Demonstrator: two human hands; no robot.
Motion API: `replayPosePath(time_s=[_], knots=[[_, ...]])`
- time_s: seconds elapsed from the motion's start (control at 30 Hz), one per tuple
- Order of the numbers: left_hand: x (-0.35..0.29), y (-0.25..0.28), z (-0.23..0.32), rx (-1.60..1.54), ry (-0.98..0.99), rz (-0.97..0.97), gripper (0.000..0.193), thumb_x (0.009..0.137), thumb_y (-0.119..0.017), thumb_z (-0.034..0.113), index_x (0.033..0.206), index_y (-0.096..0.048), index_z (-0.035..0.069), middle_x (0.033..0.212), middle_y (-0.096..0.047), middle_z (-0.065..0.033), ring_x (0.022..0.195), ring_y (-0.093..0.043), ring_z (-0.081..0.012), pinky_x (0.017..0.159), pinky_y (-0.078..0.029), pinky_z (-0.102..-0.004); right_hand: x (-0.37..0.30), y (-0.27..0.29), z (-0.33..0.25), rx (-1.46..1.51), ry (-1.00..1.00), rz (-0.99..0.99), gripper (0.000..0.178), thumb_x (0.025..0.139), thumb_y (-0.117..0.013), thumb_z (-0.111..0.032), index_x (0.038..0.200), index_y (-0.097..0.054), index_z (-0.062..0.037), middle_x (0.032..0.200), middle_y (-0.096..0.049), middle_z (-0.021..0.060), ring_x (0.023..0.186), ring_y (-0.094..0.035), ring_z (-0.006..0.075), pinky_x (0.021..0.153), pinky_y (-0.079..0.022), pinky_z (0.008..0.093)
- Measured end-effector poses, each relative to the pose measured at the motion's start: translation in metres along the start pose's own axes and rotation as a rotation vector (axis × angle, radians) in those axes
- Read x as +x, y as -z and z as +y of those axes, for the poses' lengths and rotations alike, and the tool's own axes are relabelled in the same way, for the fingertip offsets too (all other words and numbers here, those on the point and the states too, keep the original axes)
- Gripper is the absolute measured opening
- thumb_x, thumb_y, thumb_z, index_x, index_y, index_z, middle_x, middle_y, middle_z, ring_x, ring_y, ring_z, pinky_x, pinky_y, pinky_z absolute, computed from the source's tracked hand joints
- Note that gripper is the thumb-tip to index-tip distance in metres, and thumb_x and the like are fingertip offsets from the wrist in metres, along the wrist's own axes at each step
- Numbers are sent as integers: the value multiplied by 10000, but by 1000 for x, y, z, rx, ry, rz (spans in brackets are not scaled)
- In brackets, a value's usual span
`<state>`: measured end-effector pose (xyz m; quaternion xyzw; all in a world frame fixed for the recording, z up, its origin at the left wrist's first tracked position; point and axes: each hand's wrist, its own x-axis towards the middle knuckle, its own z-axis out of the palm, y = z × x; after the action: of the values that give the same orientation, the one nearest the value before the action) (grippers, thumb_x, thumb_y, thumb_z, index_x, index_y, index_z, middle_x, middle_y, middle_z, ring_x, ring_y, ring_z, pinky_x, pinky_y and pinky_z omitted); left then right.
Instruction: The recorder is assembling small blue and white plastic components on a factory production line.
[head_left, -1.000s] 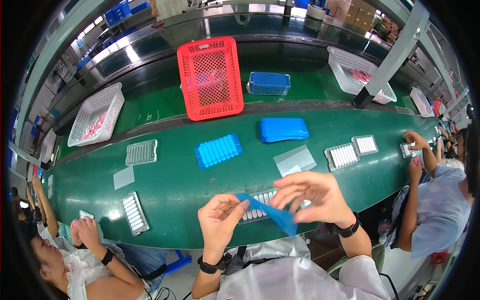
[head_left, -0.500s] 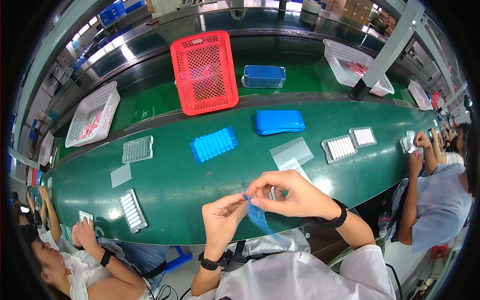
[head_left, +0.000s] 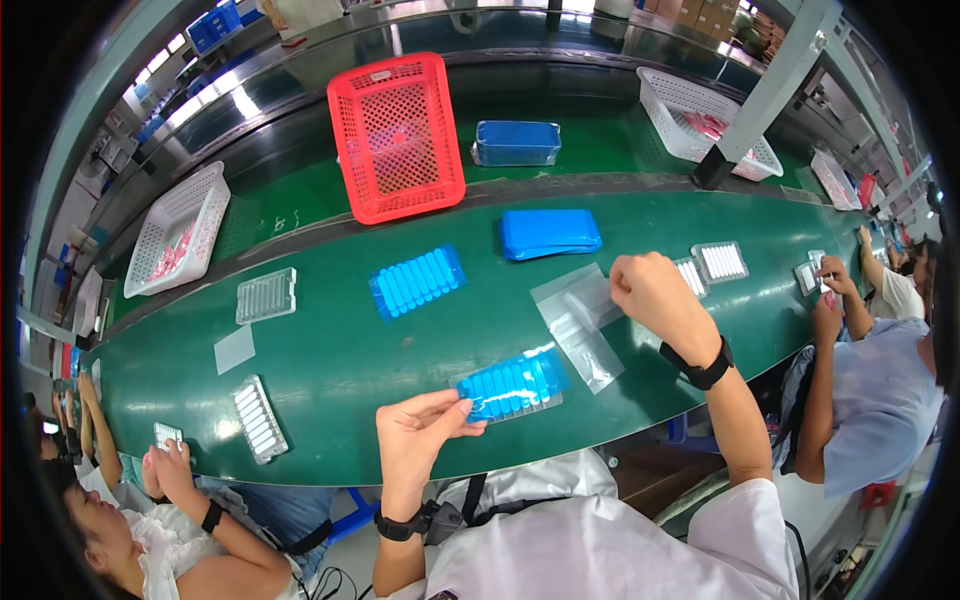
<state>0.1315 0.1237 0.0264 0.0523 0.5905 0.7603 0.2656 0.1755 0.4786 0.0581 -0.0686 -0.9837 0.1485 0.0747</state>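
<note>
My left hand (head_left: 420, 425) pinches the left end of a blue film (head_left: 512, 382) between thumb and fingers. The film lies over a clear plastic tray (head_left: 540, 404) with a row of tube-shaped pieces showing through. To the right, my right hand (head_left: 655, 292) hovers with its fingers curled in, beside clear plastic bags (head_left: 585, 345) on the table. What its fingertips hold, if anything, is hidden. Partly behind that hand is a tray of white tubes (head_left: 692, 277). Farther left sits another tray under blue film (head_left: 418, 283).
A stack of blue sheets (head_left: 551, 234) lies ahead, with a red basket (head_left: 398, 140) and a wrapped blue block (head_left: 516, 143) beyond. White baskets (head_left: 182, 230) stand at both sides. Co-workers sit left (head_left: 170, 480) and right (head_left: 880, 390). A metal post (head_left: 775, 90) rises at the right.
The blue film, earlier hanging between both hands, now lies over the tray. My right hand has let go of it and moved right and away toward the bags; my left has moved slightly left.
</note>
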Motion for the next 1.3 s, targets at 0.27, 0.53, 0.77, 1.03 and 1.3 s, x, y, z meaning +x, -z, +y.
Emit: replayPosePath(time_s=[0.27, 0.53, 0.77, 1.03, 1.3], knots=[[0, 8, -4, 18, 20, -14, 205, 920, -724, -77, 1112, -707, -148, 940, -755, -235, 791, -770, -276, 709, -672, -373, -27, 17, -68, 282, 161, 13, 259, 878, -755, -163, 1093, -689, -36, 928, -695, 134, 844, -703, 335, 724, -569, 430], [2, 13, -9, 38, 14, -37, 208, 917, -723, -88, 1112, -695, -154, 950, -756, -233, 790, -767, -271, 706, -673, -376, -35, -20, -76, 239, 351, -112, 118, 871, -730, -116, 933, -677, -30, 863, -688, 106, 744, -685, 318, 666, -563, 409], [2, 14, -7, 33, 11, -55, 201, 918, -731, -76, 1101, -693, -152, 938, -755, -216, 776, -764, -265, 697, -672, -367, -27, -14, -76, 129, 415, -206, 121, 861, -726, -125, 900, -669, -26, 825, -678, 105, 745, -687, 314, 671, -560, 417], [4, 14, -7, 21, 22, -53, 195, 925, -728, -68, 1100, -688, -143, 915, -753, -201, 759, -764, -257, 671, -660, -353, -25, -12, -77, 88, 446, -184, 119, 847, -717, -128, 865, -651, -31, 793, -663, 96, 722, -678, 313, 651, -552, 416], [4, 14, -5, 39, 35, -61, 180, 937, -727, -39, 1093, -682, -117, 887, -745, -172, 692, -741, -219, 621, -627, -318, -22, -3, -86, -70, 507, -178, 142, 840, -707, -129, 801, -610, -34, 754, -643, 94, 691, -670, 295, 608, -535, 409]])
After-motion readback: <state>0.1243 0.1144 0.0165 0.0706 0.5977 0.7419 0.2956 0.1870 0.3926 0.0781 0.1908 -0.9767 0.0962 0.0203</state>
